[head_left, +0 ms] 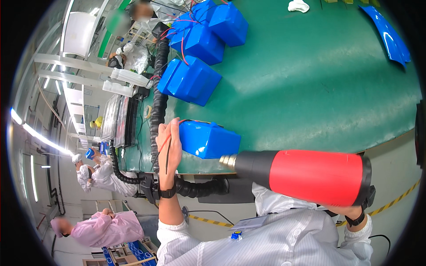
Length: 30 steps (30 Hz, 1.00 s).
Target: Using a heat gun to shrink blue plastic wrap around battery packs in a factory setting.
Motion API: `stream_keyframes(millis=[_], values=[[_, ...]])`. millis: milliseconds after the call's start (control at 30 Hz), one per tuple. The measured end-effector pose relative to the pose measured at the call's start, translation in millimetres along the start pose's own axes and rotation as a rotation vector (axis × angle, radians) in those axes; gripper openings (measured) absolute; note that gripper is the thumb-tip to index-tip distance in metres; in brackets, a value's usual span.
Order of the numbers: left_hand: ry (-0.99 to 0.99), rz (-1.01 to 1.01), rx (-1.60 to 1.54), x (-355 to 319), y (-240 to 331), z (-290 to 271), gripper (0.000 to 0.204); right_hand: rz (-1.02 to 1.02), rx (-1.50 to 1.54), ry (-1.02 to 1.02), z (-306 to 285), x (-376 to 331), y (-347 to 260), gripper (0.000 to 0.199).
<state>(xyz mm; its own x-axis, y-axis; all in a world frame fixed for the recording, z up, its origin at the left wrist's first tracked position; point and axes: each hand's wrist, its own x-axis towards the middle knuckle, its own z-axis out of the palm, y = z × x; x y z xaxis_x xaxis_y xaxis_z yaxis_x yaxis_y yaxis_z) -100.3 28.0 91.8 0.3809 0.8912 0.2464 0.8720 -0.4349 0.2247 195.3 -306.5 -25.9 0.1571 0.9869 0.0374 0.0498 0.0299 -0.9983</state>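
A blue shrink-wrapped battery pack [208, 139] lies at the near edge of the green table. My left hand [172, 150] is closed at the pack's left end, with a red and a black wire running across it. In my right hand [339, 210] is a heat gun [310, 175] with a red body, black front and metal nozzle. That nozzle points left toward the pack, close to its lower right corner. Most of my right hand's fingers are hidden behind the heat gun.
Several wired blue battery packs [193, 80] stand farther back on the green table [284, 88]. A blue plastic film piece [389, 35] lies far right, a white glove [298, 5] at the back. A black corrugated hose [159, 97] runs along the left. Co-workers [106, 228] are at left.
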Motion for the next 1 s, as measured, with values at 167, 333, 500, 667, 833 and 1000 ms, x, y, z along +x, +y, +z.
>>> stream_keyframes(millis=[167,333,500,667,833,1000], values=[[-0.01,-0.026,-0.033,-5.3,-1.4,-1.8,0.051,0.001,0.032,0.118,2.2,-17.0,18.2,0.036],[0.005,-0.015,-0.044,-5.8,-2.7,-0.3,0.052,0.223,0.261,0.022,2.7,-22.8,32.4,0.045],[-0.004,-0.057,-0.06,-7.3,-3.1,-0.8,0.052,0.067,-0.083,-0.149,-10.4,-8.8,9.8,0.051],[0.016,-0.033,-0.095,-8.2,-4.0,-3.1,0.052,-0.459,-0.819,-0.104,-19.7,-14.5,30.5,0.048],[0.014,-0.029,-0.134,-7.3,-5.2,-0.6,0.052,-0.087,-0.115,0.026,-24.0,-29.9,21.3,0.053],[-0.004,-0.047,-0.106,-6.1,-4.0,-3.8,0.055,-0.162,-0.426,0.013,-23.0,-36.5,24.9,0.045]])
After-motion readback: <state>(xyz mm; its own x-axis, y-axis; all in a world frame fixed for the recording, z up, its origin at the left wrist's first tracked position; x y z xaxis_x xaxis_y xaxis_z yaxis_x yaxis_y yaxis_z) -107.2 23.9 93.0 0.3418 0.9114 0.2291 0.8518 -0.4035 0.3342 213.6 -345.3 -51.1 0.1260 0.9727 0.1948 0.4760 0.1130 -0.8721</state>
